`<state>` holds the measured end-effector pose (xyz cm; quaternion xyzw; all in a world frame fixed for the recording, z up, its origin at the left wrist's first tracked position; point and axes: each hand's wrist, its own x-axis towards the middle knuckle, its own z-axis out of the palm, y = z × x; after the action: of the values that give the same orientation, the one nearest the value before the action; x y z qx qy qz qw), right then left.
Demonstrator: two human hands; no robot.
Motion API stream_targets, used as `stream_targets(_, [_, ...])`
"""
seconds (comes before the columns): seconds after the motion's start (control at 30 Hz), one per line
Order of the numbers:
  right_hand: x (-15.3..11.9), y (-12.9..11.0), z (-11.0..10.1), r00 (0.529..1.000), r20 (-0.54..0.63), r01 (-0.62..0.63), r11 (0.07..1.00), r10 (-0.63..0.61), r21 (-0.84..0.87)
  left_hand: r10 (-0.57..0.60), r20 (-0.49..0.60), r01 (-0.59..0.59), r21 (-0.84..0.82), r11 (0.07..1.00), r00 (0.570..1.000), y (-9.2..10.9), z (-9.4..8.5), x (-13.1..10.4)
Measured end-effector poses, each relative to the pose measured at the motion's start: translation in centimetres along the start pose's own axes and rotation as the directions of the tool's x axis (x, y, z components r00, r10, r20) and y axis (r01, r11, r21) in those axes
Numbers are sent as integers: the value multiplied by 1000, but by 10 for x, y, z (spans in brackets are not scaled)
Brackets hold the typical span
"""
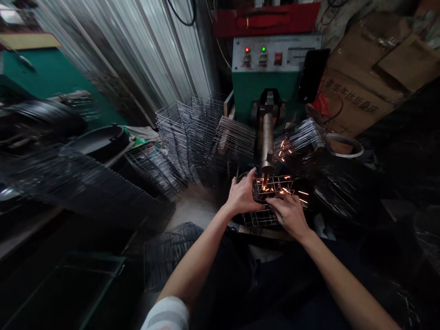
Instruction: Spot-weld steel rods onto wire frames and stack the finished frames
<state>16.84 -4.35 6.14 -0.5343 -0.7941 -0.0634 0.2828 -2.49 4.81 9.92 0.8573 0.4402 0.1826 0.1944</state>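
A small wire grid frame (260, 218) lies under the metal electrode (268, 142) of a green welding machine (245, 89). Orange sparks fly from the contact point and to its right. My left hand (243, 195) is at the frame's left side, thumb and fingers spread around its edge, holding it. On the right side, my right hand (290, 214) has its fingers bent onto the wires near the sparks. The fingertips of both hands partly merge with the dark wires.
Stacks of wire grids (187, 137) stand left of the machine. Bundles of loose wires (297, 140) lie on its right. A phone (312, 75) is mounted by the panel. Cardboard boxes (371, 78) are at the back right, and another wire stack (168, 256) is low on the left.
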Motion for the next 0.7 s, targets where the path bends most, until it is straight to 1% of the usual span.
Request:
stream_targets(0.07, [3,0,-1,1000,7,-29,999,29,-20,12,-2,-12,8,1000,1000,-1,-1,2])
stream_targets(0.17, [10,-1,-2,996,10,-91,991,93,-97,20,31,-20,9,1000,999,-5,-3,10])
stream_targets(0.27, [21,3,1,986,-19,-164,972,164,-165,-2,43,1,14,1000,999,-10,-5,22])
stream_targets(0.33, [27,7,3,980,-36,-200,964,197,-177,-10,37,8,42,999,999,-11,-7,29])
stream_targets(0.53, [30,17,5,973,-55,-229,954,223,-192,-19,52,13,120,993,998,-12,-11,40])
stream_targets(0.7, [41,31,5,976,-35,-219,954,216,-206,-15,56,8,132,991,998,-21,-17,61])
